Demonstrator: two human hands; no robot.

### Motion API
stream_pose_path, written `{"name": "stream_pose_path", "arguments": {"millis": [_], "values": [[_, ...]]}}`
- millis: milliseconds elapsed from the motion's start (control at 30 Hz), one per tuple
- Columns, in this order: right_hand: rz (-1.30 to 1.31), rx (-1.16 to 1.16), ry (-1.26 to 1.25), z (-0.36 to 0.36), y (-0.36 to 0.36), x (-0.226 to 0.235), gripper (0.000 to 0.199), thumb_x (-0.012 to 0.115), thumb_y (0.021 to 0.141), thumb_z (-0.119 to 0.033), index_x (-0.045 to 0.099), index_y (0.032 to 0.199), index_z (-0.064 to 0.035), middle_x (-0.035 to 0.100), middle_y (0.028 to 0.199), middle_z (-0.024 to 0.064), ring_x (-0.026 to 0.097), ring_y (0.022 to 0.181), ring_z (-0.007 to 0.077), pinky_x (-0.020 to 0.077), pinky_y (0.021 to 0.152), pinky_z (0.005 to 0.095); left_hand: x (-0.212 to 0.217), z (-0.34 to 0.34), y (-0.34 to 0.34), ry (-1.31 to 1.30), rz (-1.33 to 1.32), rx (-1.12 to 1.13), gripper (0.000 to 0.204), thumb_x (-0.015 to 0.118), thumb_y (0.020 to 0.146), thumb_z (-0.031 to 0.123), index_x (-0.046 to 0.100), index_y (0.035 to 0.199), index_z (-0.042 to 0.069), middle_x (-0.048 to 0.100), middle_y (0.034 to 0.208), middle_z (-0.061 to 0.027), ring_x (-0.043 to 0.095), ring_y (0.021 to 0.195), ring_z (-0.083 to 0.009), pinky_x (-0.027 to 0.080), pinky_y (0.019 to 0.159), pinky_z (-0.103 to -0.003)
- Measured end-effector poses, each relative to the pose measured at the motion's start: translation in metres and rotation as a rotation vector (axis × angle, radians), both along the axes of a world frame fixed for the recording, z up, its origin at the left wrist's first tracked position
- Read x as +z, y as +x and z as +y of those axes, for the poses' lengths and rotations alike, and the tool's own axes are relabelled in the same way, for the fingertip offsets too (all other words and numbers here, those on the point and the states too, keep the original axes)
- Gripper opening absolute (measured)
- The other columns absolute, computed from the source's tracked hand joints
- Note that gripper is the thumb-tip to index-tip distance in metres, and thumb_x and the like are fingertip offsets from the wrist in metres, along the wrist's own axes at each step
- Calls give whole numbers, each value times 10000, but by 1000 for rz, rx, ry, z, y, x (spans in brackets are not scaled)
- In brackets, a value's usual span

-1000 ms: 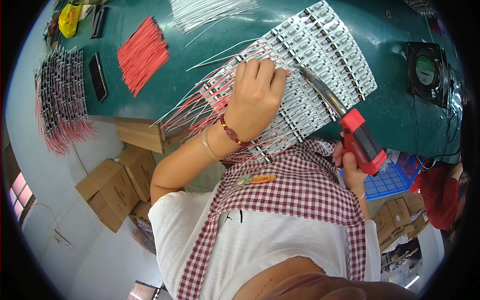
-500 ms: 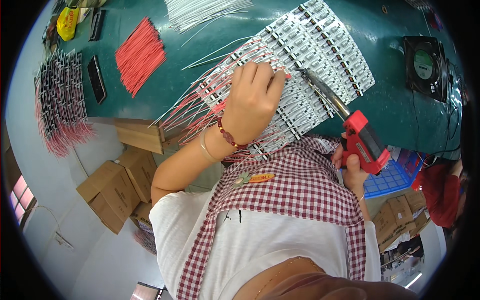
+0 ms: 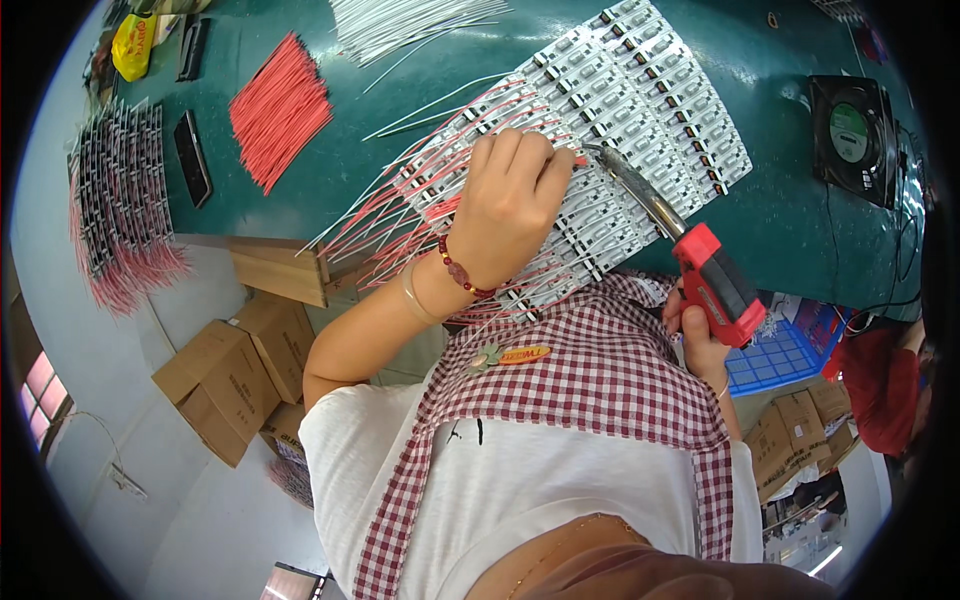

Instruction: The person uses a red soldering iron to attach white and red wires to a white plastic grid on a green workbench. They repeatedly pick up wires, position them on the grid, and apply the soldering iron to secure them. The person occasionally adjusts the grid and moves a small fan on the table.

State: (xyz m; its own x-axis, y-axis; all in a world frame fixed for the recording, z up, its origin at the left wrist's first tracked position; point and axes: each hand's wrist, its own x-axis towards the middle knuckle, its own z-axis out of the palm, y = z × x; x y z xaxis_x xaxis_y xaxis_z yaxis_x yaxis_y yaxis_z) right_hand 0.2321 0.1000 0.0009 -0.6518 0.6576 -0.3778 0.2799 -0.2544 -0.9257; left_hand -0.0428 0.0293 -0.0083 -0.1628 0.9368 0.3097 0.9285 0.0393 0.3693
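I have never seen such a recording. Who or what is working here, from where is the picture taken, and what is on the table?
No machine is working here, only a person with bare hands. The view comes from a wide fisheye camera worn on the head, looking down; straight edges bend near the rim. The left hand appears to pinch some thin red wires over a panel of small white circuit boards. The right hand grips a red-and-black tool, pointing it toward the left hand. Also on the green table are a red wire pile, a white wire pile, a phone and a black fan.
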Motion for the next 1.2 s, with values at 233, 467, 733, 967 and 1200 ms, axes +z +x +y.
{"name": "stream_pose_path", "arguments": {"millis": [233,467,733,967,1200], "values": [[-35,-11,117,0,3,-2,313,671,878,-314,657,846,-3,640,728,51,597,643,135,465,587,277,1,2,1,-22,-19,2,271,594,711,3,664,972,19,519,825,-54,493,753,-214,377,691,-344],[8,-66,46,1,-5,5,370,675,874,-368,645,814,-4,602,663,41,558,581,126,441,551,266,4,3,1,-48,9,11,258,608,722,17,667,973,30,520,824,-46,493,755,-210,377,691,-344],[-1,-87,-2,-5,8,1,390,677,869,-384,639,832,2,599,678,37,552,587,115,434,553,259,2,-1,9,-2,-1,-17,273,636,724,34,677,993,25,522,807,-43,500,737,-202,389,674,-332],[-18,-99,0,-5,10,2,381,694,852,-368,642,796,6,600,653,42,549,554,121,432,522,259,0,-1,10,-5,-12,-2,276,634,711,-2,677,983,14,523,804,-52,501,734,-211,398,669,-332],[-4,-96,28,-5,11,-1,363,701,846,-355,646,803,1,610,667,48,566,576,129,449,540,266,-1,0,10,18,-40,-11,274,629,697,-10,674,966,16,511,796,-53,496,728,-211,399,665,-333]]}}
